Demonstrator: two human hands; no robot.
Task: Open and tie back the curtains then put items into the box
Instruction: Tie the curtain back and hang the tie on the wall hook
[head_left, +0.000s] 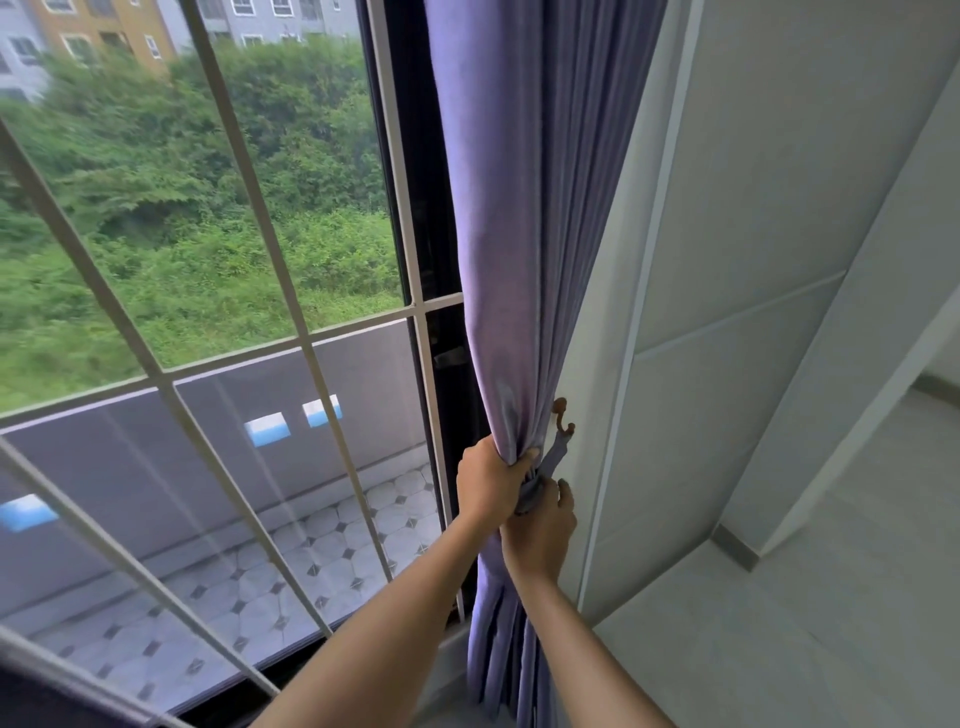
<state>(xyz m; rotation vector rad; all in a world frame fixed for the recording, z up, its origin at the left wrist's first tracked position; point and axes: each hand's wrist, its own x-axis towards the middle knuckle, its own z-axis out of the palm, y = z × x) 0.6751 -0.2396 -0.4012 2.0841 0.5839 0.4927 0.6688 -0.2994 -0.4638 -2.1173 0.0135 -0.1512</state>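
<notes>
Outside, left half of frame: window (208, 260) with white diagonal-looking grille bars (283, 270), green bushes beyond, apartment blocks (104, 31) at upper left, a tiled balcony floor (322, 561) at lower left with a grey parapet wall (208, 436). Right half: white wall panels (727, 260) and pale floor tiles (831, 597) at lower right. Dark window frame (441, 364) sits just left of the curtain.

Purple curtain (524, 234) runs top centre to bottom centre, bunched into tight vertical folds, pinched narrow at mid-lower frame and flaring out again below. Fabric looks smooth, slightly sheeny. A brownish wall hook (562, 415) is just right of the gathered part, on the white wall edge.

Left hand (488, 483) grips the gathered curtain, fingers wrapped round the bundle, thumb on front. Right hand (540, 525) just below and touching it, pinching a grey-purple tieback strap (548, 465) that runs up to the hook; outer fingers loosely spread. Both forearms enter from bottom centre.
</notes>
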